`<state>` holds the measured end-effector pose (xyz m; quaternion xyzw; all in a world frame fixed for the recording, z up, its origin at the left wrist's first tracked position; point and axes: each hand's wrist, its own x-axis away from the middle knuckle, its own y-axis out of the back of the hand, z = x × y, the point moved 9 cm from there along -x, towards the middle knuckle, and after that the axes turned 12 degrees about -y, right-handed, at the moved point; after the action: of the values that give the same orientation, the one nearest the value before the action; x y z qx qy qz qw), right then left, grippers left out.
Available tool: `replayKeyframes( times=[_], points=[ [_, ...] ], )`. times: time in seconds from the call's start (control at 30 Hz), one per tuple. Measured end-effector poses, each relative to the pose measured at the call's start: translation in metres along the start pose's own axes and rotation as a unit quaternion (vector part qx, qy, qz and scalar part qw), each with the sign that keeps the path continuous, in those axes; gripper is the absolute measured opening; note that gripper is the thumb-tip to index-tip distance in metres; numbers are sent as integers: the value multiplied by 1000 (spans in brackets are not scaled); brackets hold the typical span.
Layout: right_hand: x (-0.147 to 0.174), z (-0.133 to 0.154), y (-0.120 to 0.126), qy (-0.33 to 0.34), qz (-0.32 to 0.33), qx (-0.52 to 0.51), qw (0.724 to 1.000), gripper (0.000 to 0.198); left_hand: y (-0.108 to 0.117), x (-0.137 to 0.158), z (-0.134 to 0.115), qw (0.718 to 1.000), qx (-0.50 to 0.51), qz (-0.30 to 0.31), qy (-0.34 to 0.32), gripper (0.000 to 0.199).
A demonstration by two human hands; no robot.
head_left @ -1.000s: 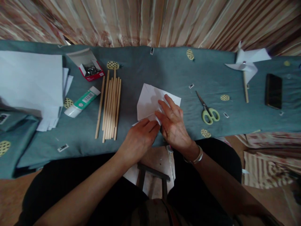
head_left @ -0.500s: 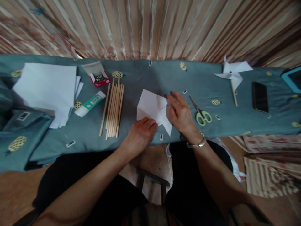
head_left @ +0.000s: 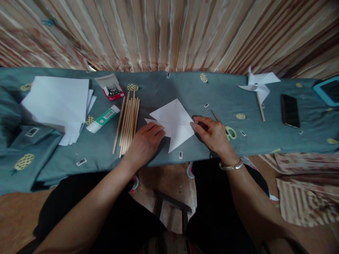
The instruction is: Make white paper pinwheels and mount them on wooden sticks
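A white square of paper (head_left: 176, 116), slit in from its corners, lies turned on the cloth between my hands. At its right corner, my right hand (head_left: 213, 134) pinches the edge between thumb and fingers. My left hand (head_left: 145, 141) has its fingers closed over the paper's left flap, hiding that part. Scissors with light green handles (head_left: 231, 132) lie just past my right hand, which covers part of them. Several wooden sticks (head_left: 129, 121) lie side by side left of the paper, by my left hand.
On the left are a stack of white paper (head_left: 60, 98), a green and white tube (head_left: 103, 119) and an open red box (head_left: 113, 92) of small metal pieces. A finished paper pinwheel (head_left: 261, 86), a phone (head_left: 290, 111) and a blue-framed device (head_left: 329, 91) lie right.
The paper has been turned, so its corners now point away and sideways. My left hand has shifted left, and my right hand has moved a little right and down, now covering part of the scissors.
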<state>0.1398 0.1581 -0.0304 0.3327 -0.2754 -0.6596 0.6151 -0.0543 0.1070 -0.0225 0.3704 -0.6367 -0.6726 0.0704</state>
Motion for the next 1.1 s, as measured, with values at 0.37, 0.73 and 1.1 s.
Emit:
replayKeyframes(
  times=[0.37, 0.73, 1.1],
  points=[
    [18, -2, 8, 7, 7, -40, 999, 22, 12, -9, -10, 998, -24, -52, 11, 26],
    [23, 4, 12, 27, -6, -43, 999, 21, -25, -34, -41, 995, -25, 90, -22, 13],
    [43, -8, -4, 30, 193, -145, 970, 42, -1, -11, -47, 999, 12, 32, -41, 16]
  ],
)
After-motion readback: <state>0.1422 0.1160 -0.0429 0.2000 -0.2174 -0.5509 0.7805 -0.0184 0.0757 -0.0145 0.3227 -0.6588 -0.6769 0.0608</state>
